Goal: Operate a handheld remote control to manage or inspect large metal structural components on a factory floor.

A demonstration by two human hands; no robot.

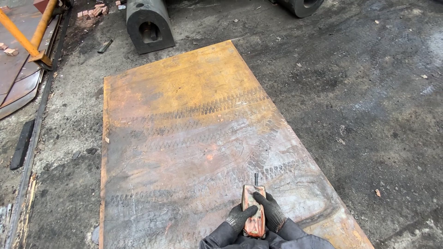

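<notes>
A worn orange remote control point(254, 211), judged light, stiff and best gripped by its sides, is clasped between the gloved left hand point(240, 217) and right hand point(271, 211), above a rusty steel plate point(184, 138) lying ahead on the floor point(360, 101).

Black knit gloves on both hands: left hand point(239, 216), right hand point(271, 211); dark grey jacket sleeves point(295, 237) at the wrists.

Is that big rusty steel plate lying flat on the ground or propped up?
Flat. The rusty steel plate lies flush on the dirty floor, with tyre tracks running across its face.
</notes>
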